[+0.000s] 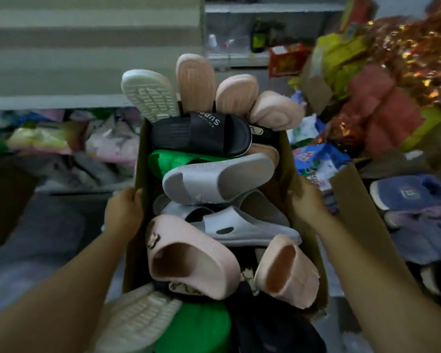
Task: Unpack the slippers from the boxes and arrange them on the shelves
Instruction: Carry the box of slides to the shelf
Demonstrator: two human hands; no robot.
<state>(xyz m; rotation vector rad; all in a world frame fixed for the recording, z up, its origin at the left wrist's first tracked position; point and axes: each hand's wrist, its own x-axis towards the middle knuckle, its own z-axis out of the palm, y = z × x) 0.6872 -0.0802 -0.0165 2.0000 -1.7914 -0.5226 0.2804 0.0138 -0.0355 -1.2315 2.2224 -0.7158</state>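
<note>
A long cardboard box (138, 154) full of slippers fills the middle of the view, held in the air between both hands. My left hand (124, 211) grips its left wall, thumb over the rim. My right hand (307, 202) holds the right wall from outside. Inside lie a black slide (201, 135), a green slipper (168, 159), grey slippers (219, 178), and pink slippers (191, 258). Pink and white soles (196, 80) stick up at the far end. Grey shelves (87, 59) stand behind, upper left.
Packed goods lie under the shelf at left (61, 141). Coloured bags and shiny packets pile up at right (367, 98). Blue furry slippers (413, 192) lie at the right beside a loose cardboard flap (362, 212). A grey sack (36, 238) sits at lower left.
</note>
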